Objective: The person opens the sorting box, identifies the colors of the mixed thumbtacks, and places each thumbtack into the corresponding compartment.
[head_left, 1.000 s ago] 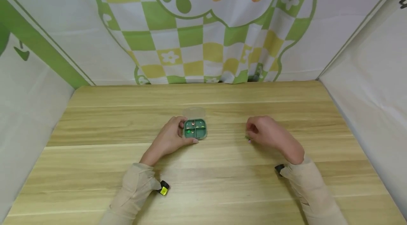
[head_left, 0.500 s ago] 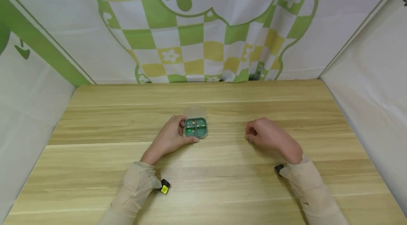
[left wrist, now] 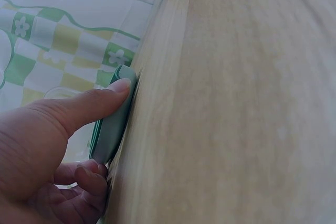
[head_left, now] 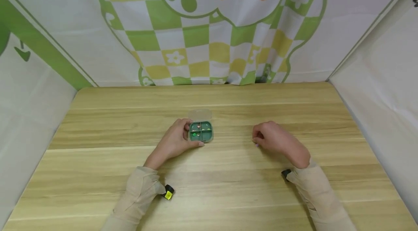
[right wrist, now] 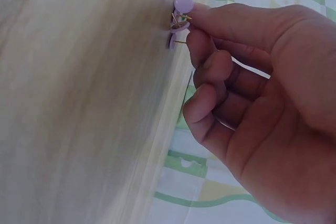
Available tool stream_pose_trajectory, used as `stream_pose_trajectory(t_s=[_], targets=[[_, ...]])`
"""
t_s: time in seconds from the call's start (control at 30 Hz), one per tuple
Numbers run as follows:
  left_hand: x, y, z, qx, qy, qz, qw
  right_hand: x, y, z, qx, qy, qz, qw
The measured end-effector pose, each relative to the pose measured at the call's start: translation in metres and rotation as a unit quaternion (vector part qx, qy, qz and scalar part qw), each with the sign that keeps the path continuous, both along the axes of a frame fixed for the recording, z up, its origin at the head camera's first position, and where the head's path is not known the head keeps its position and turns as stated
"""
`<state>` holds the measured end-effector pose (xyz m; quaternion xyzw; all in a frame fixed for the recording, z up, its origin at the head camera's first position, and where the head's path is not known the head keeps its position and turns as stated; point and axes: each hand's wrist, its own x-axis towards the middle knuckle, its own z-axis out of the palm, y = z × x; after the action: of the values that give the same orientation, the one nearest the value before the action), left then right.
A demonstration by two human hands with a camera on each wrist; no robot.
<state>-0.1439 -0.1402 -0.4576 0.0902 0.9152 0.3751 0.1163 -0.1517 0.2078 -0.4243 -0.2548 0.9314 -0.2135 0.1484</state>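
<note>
My left hand (head_left: pixel 174 140) grips a small green pill box (head_left: pixel 207 136), thumb along its near side and fingers at its left. The box lies on the table with its clear lid (head_left: pixel 200 115) folded back; several small thumbtacks (head_left: pixel 194 134), one bright green, sit in its compartments, while the front right one looks bare. Over to the right, my right hand (head_left: pixel 277 140) has its thumb and index fingertips together at a little group of thumbtacks. Lilac thumbtacks (right wrist: pixel 184 2) show there in the right wrist view; the pinched one is mostly hidden.
The wood-grain table (head_left: pixel 228 187) extends around both hands. A checked green, yellow and white curtain (head_left: pixel 196 38) hangs behind its far edge, with pale cloth walls (head_left: pixel 375 67) at the sides. Wrist cameras (head_left: pixel 168 192) are strapped at both sleeves.
The right fingertips have closed in over the thumbtacks, covering the green bit that showed a second ago. Left hand and pill box stay in place.
</note>
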Motion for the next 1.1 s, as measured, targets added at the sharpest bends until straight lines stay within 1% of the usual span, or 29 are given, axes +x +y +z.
stream_pose_trajectory(t_s=[0.1, 0.27, 0.33, 0.57, 0.73, 1.1], targets=[[-0.0002, 0.0, -0.0018, -0.003, 0.002, 0.0, 1.0, 0.0007, -0.0005, 0.0003, -0.004, 0.013, -0.005, 0.9999], [0.0001, 0.0007, -0.0027, -0.001, 0.003, -0.001, 1.0, 0.0008, -0.0004, 0.0009, -0.014, 0.074, -0.014, 0.9971], [-0.0001, 0.0013, -0.0028, 0.0, 0.002, -0.001, 1.0, 0.0011, -0.0002, 0.0023, -0.018, 0.088, -0.02, 0.9957], [-0.0007, 0.0016, -0.0012, -0.001, -0.001, -0.004, 1.0, 0.0012, -0.0009, 0.006, -0.042, 0.073, -0.044, 0.9955], [-0.0008, 0.0002, -0.0006, 0.001, -0.002, -0.002, 1.0, -0.0002, -0.0024, 0.0068, -0.042, 0.076, -0.041, 0.9954], [-0.0008, -0.0001, -0.0013, -0.002, 0.0, -0.004, 1.0, -0.0018, -0.0017, 0.0044, -0.034, 0.092, -0.016, 0.995]])
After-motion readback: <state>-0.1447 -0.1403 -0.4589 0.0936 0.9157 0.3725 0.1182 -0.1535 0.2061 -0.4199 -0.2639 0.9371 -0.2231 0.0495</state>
